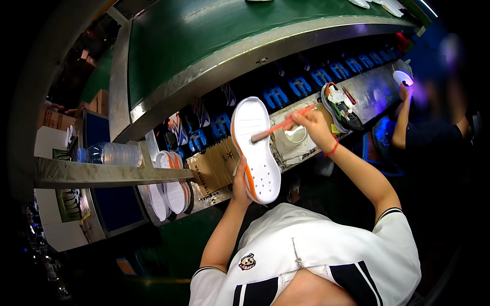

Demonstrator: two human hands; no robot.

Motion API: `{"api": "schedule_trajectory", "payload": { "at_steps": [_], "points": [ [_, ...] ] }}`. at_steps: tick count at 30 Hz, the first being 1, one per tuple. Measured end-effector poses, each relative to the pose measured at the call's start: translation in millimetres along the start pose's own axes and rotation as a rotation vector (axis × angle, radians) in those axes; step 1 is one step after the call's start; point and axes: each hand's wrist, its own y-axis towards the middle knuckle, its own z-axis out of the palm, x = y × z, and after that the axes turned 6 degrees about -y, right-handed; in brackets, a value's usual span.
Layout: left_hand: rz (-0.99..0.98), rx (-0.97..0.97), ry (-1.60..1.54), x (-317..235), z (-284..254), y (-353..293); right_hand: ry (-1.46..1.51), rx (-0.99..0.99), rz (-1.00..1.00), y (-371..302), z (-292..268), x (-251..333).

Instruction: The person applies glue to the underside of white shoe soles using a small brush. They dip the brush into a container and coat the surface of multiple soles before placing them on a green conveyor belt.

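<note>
My left hand (241,182) grips a white shoe sole (259,158) by its orange-striped edge, near the end with small holes. The sole stands tilted up, its inner face toward me. In my right hand (315,127) is a brush (278,128) with a reddish handle, held between closed fingers. The brush's dark tip touches the sole's inner face around the middle. Just below the right hand, a white cup (296,134) stands on the bench, partly covered by the hand and brush.
More white soles (175,183) lie at the left by a metal bar (112,173) and a large plastic bottle (115,154). Flat cardboard (214,166) covers part of the bench. A shoe (341,108) lies to the right. Behind, blue holders (300,85) line a conveyor. Another person's hand (405,92) holds a sole.
</note>
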Motion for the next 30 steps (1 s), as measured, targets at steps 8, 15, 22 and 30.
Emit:
{"api": "schedule_trajectory", "payload": {
  "at_steps": [8, 15, 22, 30],
  "points": [
    [-0.151, 0.135, -0.156, -11, 30, -23, -0.171, 0.000, -0.199, 33, -20, 38],
    [0.280, 0.225, 0.031, -86, 114, 44, 0.395, -0.379, -0.278, 17, -67, 53],
    [0.146, 0.108, -0.195, -233, 181, 191, 0.376, -0.269, -0.127, -11, -27, 31],
    [0.093, -0.120, 0.179, -12, -61, 29, 0.356, -0.238, 0.263, -86, -24, -55]
  ]
}}
